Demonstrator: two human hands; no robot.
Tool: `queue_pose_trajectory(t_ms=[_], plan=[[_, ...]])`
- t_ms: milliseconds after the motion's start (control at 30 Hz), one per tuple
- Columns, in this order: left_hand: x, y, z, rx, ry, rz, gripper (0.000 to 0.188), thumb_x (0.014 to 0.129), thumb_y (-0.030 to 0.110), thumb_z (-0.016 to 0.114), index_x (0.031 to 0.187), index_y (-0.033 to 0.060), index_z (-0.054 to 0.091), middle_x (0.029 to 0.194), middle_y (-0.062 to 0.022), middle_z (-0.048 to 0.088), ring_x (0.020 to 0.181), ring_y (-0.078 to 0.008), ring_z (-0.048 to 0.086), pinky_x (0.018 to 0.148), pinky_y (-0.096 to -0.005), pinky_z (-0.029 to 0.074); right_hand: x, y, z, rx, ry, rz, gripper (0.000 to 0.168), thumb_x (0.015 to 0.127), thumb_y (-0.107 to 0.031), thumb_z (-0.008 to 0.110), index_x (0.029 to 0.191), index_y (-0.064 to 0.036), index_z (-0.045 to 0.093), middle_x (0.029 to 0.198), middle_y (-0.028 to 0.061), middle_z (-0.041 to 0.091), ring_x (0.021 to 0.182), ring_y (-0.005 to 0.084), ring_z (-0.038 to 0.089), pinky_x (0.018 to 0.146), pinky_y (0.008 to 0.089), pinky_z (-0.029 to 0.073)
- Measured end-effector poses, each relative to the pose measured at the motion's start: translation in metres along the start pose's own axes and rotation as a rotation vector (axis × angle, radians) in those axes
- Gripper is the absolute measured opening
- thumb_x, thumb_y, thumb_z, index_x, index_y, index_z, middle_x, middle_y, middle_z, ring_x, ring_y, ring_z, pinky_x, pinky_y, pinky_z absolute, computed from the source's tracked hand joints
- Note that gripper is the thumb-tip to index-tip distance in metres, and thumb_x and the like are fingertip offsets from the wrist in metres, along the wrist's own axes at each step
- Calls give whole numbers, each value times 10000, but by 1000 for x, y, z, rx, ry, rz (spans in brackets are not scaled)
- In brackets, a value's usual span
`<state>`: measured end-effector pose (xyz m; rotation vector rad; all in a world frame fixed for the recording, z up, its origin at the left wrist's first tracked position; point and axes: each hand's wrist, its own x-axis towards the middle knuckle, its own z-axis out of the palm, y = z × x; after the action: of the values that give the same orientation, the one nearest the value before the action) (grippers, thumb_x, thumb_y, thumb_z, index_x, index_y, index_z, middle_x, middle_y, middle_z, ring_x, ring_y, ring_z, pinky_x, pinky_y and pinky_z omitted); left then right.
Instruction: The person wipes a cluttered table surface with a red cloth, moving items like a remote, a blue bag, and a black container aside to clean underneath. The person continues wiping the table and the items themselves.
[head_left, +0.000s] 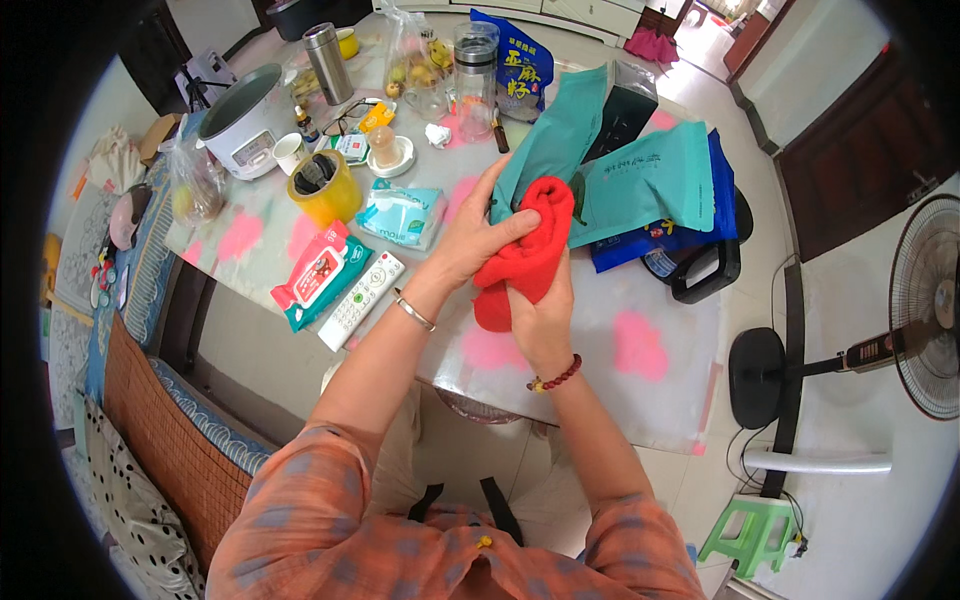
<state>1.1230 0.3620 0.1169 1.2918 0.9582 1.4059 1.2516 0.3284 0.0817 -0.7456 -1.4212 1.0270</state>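
A red cloth (525, 259), rolled into a bundle, is held between both hands above the table (480, 375). My left hand (476, 232) grips its upper left side, the thumb pressed on the roll. My right hand (546, 319) holds the lower right side from beneath, its fingers partly hidden by the cloth. Just behind the bundle stands a teal pouch (551, 139), close to the left fingers. A second teal pouch (649, 184) lies to the right, over a blue bag (622, 251).
Left of my hands are a wipes pack (319, 277), a white remote control (361, 301), a tissue pack (401, 214) and a yellow tape roll (330, 196). Farther back stand a rice cooker (247, 127), a steel flask (328, 64) and a glass bottle (475, 90). A black-handled jug (705, 277) sits right.
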Motion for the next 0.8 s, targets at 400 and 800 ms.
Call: queue_pose_trajectory(t_ms=[400, 800], plan=[[37, -38, 6, -92, 146, 156, 699, 892, 329, 597, 1430, -6, 303, 1436, -159, 361, 1322, -230, 354, 1091, -336, 283, 29, 6, -15, 80, -58, 10, 532, 863, 34, 585, 1361, 1, 402, 1280, 88, 525, 1157, 153, 503, 982, 301, 408], [30, -75, 20, 114, 150, 101, 733, 819, 35, 620, 1461, 62, 268, 1381, -173, 409, 1288, -263, 406, 1056, -356, 347, 28, -24, -31, -92, 162, 119, 456, 831, 35, 564, 1279, 6, 481, 1183, 125, 592, 1089, 207, 573, 929, 318, 450]])
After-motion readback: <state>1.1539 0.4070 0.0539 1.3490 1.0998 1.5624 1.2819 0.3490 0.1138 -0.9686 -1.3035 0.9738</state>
